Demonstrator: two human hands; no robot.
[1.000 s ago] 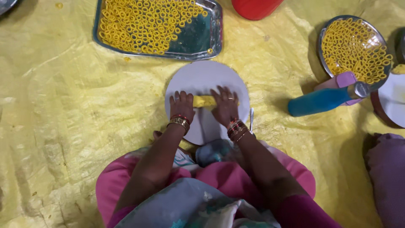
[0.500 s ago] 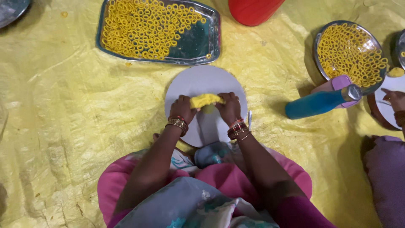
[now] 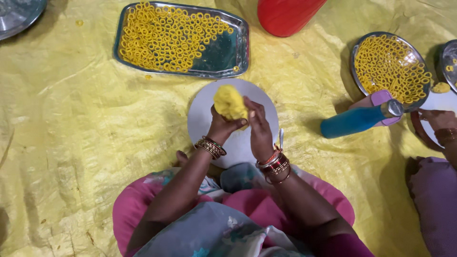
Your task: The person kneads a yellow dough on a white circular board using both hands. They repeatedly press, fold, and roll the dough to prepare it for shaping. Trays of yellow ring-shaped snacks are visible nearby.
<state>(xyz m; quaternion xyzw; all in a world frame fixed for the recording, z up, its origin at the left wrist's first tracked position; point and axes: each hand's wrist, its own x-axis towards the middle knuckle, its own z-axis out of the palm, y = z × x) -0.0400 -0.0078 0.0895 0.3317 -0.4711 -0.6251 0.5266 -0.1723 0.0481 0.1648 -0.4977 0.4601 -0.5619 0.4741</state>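
A seated person's left hand (image 3: 223, 127) and right hand (image 3: 259, 129) are both closing around a lump of yellow dough (image 3: 230, 102), lifting it above the middle of the round white board (image 3: 202, 114) on the yellow sheet (image 3: 71, 133); even, steady squeezing between the palms seems best.

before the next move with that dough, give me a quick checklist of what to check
1. Dough lump held in both hands: ok, left hand cups it, right hand presses its side.
2. Round white board under the hands: ok, its visible surface is bare.
3. Room on the rectangular tray of rings: ok, its right end is bare.
4. Blue bottle apart from the board: ok, lying on its side.
5. Firmness of the grip: cannot tell.
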